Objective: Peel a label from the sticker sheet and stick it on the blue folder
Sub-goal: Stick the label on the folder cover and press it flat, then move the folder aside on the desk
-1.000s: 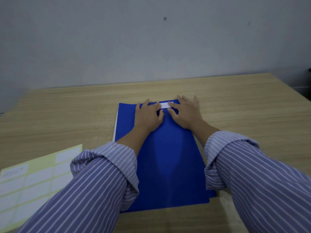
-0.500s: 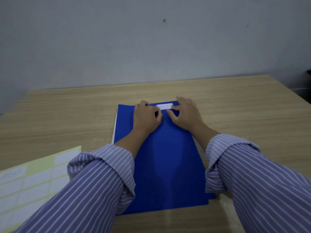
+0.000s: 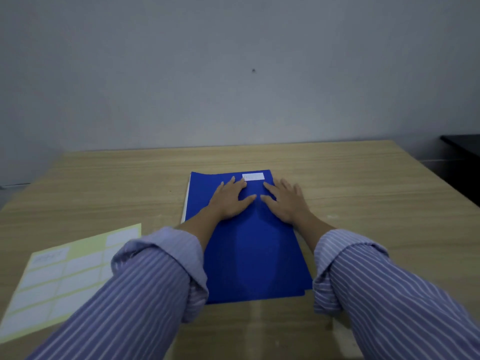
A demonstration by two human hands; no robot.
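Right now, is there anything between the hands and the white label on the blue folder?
Nothing visible. The label lies flat near the far edge of the blue folder. The left hand and right hand rest open on the folder just before it, only bare blue cover between.

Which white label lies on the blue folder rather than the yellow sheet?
The label at the blue folder's far edge, just beyond both hands' fingertips.

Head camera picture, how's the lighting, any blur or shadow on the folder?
Head view: dim, bluish light; a soft dark shadow runs down the blue folder between the arms; the label shows faint, unreadable writing; the sticker sheet is blurred near the frame edge.
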